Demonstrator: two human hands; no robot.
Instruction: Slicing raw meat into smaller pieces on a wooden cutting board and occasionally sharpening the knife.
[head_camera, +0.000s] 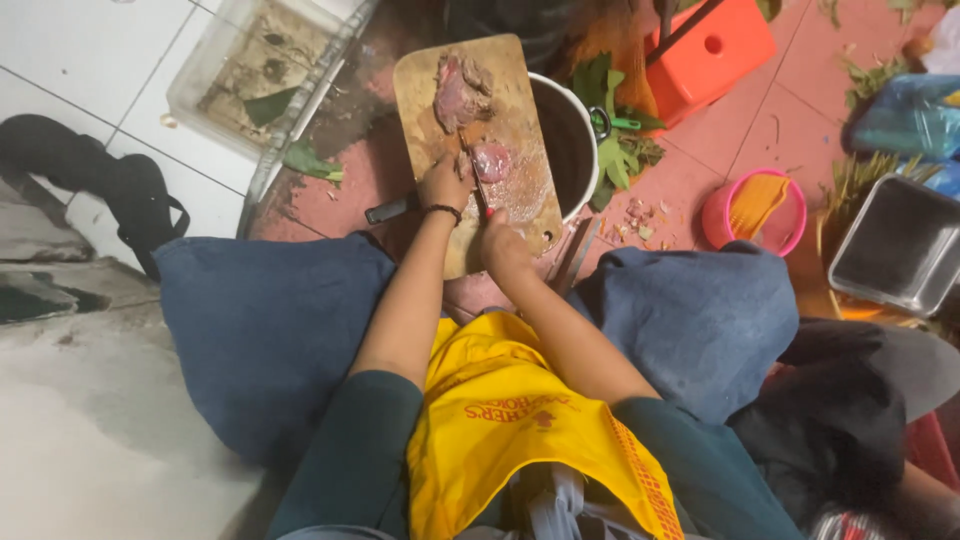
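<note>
A wooden cutting board (430, 90) lies across a metal pot on the floor ahead of my knees. On it are a large piece of raw red meat (457, 92) at the far end and a smaller pink piece (493, 162) nearer me. My left hand (446, 182), with a dark band at the wrist, presses on the board beside the smaller piece. My right hand (497, 238) grips a knife (475, 180) whose blade points at that piece. A yellow apron covers my lap.
The metal pot (572, 150) sits under the board's right side. Green leaves (615, 150) and an orange plastic stool (712, 50) lie beyond it. A pink bowl (755, 212) and a steel tray (895, 245) stand at right. A dirty clear tub (255, 70) sits at upper left.
</note>
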